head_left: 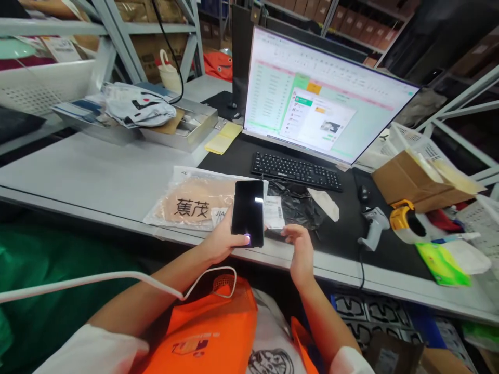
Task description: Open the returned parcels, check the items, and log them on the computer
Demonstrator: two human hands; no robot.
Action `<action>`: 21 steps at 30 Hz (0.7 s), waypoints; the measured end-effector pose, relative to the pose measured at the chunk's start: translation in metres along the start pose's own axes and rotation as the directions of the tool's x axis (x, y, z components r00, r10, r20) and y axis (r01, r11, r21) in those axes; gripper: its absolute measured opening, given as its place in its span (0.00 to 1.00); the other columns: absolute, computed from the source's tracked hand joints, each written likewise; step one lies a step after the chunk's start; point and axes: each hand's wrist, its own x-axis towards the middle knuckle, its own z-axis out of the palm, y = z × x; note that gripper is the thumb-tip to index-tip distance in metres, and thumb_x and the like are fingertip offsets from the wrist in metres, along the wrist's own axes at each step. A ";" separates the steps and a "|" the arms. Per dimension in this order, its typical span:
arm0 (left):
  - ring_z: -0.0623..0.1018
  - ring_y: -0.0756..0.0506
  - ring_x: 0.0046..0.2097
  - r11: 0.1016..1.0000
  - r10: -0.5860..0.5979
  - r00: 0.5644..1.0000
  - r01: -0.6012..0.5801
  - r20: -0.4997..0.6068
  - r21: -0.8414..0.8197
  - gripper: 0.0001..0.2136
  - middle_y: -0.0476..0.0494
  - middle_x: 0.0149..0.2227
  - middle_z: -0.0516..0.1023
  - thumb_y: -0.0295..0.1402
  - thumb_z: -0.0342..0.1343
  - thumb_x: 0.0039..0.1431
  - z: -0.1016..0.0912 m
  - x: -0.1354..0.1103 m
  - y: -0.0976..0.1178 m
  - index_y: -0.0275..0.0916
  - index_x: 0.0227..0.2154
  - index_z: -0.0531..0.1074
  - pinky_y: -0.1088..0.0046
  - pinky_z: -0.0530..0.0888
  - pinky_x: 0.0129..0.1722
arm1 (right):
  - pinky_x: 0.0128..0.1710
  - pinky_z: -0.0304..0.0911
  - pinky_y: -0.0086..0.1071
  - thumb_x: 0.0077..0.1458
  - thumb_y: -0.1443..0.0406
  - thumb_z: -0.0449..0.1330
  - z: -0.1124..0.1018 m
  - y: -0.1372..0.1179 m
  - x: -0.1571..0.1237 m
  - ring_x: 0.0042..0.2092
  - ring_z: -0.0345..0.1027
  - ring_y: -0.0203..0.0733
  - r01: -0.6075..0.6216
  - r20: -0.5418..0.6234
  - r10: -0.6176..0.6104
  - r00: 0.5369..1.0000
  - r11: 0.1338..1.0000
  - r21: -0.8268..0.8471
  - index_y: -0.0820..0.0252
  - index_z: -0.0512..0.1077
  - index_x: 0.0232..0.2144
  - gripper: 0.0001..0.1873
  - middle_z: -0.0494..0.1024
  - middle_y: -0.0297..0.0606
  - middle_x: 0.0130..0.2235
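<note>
My left hand [223, 240] is closed around a black smartphone [248, 210], held upright over the desk's front edge with the thumb on its lower screen. The screen is dark, with a small lit spot under the thumb. To the right, my right hand [301, 253] hangs just off the desk edge, fingers loosely curled and apart, holding nothing I can see. Behind the phone lies a clear plastic package [195, 200] with a beige item inside and black characters on it. A crumpled black plastic bag [296, 203] with a white label lies beyond my right hand.
A large monitor [323, 98] stands behind a black keyboard [296, 170]. On the right are a mouse [364, 194], a barcode scanner [375, 228], a yellow tape dispenser [405, 221] and a cardboard box [413, 179]. At left, a metal tray [195, 136] holds bagged items. A white cable [117, 276] crosses my left arm.
</note>
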 end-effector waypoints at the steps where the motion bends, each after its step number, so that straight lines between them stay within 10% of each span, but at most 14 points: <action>1: 0.83 0.35 0.49 0.999 0.018 1.000 -0.017 -0.023 0.034 0.50 0.39 0.48 0.81 0.26 0.74 0.40 0.001 0.004 -0.001 0.47 0.66 0.55 0.58 0.79 0.48 | 0.44 0.66 0.39 0.69 0.45 0.51 0.002 -0.001 0.003 0.47 0.72 0.47 -0.023 0.012 0.022 1.000 0.998 0.056 0.56 0.72 0.48 0.23 0.76 0.43 0.47; 9: 0.79 0.36 0.54 0.933 0.258 0.959 -0.215 -0.117 0.290 0.55 0.38 0.57 0.75 0.28 0.74 0.40 0.033 0.026 -0.014 0.49 0.70 0.48 0.58 0.77 0.54 | 0.37 0.66 0.34 0.60 0.43 0.61 0.021 0.000 0.009 0.43 0.72 0.44 -0.266 0.096 0.253 0.963 0.816 0.513 0.53 0.69 0.55 0.29 0.77 0.39 0.46; 15: 0.80 0.38 0.55 0.954 0.297 0.954 -0.294 -0.034 0.055 0.48 0.39 0.59 0.75 0.34 0.72 0.47 0.053 0.034 -0.039 0.52 0.68 0.50 0.60 0.77 0.53 | 0.41 0.69 0.37 0.60 0.50 0.61 0.028 -0.009 0.017 0.46 0.74 0.46 -0.232 -0.005 0.325 0.946 0.686 0.690 0.53 0.71 0.51 0.21 0.79 0.39 0.48; 21: 0.81 0.45 0.44 0.929 0.355 0.868 -0.368 -0.348 0.030 0.29 0.47 0.45 0.81 0.30 0.70 0.46 0.071 0.051 -0.037 0.45 0.50 0.65 0.69 0.78 0.44 | 0.43 0.69 0.38 0.57 0.51 0.64 0.022 0.011 0.015 0.42 0.73 0.45 -0.237 -0.039 0.326 0.945 0.760 0.606 0.56 0.73 0.45 0.19 0.79 0.37 0.43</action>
